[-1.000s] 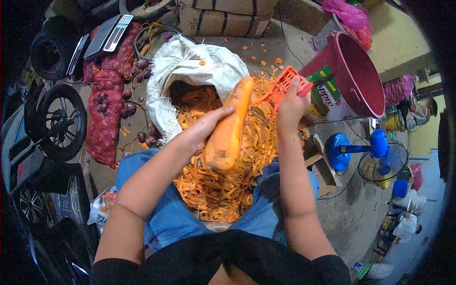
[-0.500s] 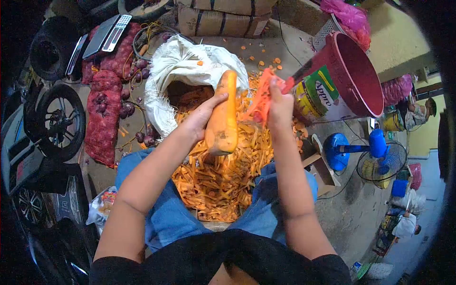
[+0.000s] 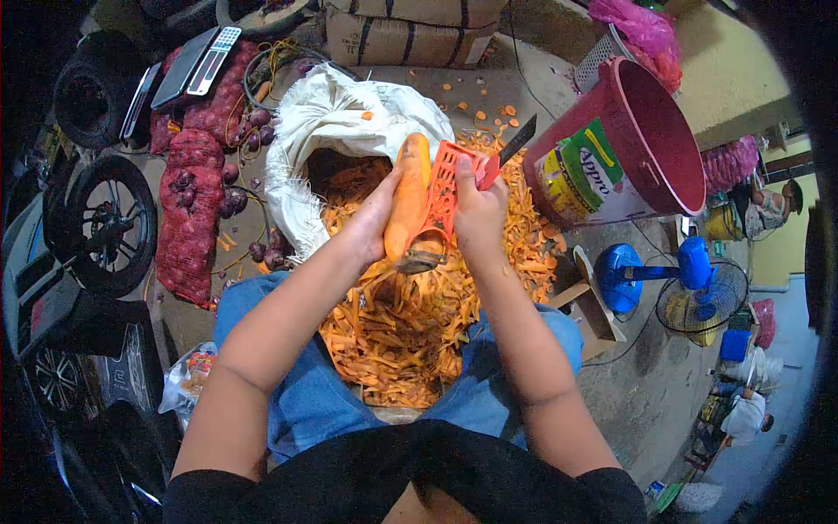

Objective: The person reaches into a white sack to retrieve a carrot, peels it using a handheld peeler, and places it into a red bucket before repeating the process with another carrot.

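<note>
My left hand (image 3: 374, 217) is wrapped round a thick orange carrot (image 3: 408, 196), held upright in the middle of the view. Closed on a red peeler (image 3: 443, 194) with a slotted frame, my right hand (image 3: 480, 210) is just right of the carrot. The peeler's blade end lies at the carrot's lower end. A dark knife blade (image 3: 518, 140) sticks out past my right hand; its handle is hidden. Beneath both hands spreads a heap of orange peels (image 3: 393, 332), and a white sack (image 3: 292, 166) with more peels inside opens behind the carrot.
A red bucket (image 3: 546, 148) leans at the right, beside a blue fan (image 3: 620, 278). Net bags of onions (image 3: 188, 227) and a scale (image 3: 188, 65) are at the left, near a motorcycle wheel (image 3: 112, 227). Wrapped boxes (image 3: 410, 39) stand behind. Two people appear far right.
My right hand has moved left and brought the peeler against the carrot. The carrot has shifted slightly left, and the knife blade shows more clearly.
</note>
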The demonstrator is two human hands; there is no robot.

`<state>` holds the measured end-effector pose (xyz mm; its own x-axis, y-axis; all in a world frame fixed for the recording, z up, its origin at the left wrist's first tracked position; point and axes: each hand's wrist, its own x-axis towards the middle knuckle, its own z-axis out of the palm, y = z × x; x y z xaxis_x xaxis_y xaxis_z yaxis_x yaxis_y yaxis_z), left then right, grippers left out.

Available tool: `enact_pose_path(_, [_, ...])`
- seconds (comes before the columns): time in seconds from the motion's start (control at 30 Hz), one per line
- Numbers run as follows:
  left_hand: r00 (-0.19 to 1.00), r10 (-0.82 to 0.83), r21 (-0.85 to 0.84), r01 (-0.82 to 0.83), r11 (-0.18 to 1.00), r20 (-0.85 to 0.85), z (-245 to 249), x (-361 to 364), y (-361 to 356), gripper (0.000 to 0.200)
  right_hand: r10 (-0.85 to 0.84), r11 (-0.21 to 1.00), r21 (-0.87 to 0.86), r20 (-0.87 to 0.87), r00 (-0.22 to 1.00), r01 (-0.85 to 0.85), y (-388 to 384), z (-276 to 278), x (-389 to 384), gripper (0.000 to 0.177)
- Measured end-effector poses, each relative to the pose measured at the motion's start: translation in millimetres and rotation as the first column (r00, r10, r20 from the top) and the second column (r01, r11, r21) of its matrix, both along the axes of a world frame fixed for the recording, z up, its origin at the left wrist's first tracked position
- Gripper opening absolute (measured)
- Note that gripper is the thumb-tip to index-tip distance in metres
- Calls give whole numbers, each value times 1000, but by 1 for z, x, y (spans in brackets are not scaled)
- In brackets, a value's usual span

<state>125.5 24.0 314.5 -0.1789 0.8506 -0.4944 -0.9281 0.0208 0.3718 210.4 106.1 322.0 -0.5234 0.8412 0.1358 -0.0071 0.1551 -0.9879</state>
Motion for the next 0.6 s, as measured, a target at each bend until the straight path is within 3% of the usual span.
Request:
enact_pose_path(0.23, [998,-56,5,56,998,20,-8,6,0,40,-3,998,66,-87,996,9,-1,-2,1,19])
enact_pose_path(0.33, [998,-61,13,61,998,28,-5,8,1,41,14,999,-47,-46,999,-17,-4,9,4,18])
enact_pose_path(0.4, [998,-61,20,61,998,29,-4,7,3,41,21,1000,-18,-175,984,-24,-2,1,2,18])
enact_pose_path(0.6, [1000,-21,-12,22,1000,16,-4,12,2,43,9,990,140,-99,995,5,2,-5,5,22])
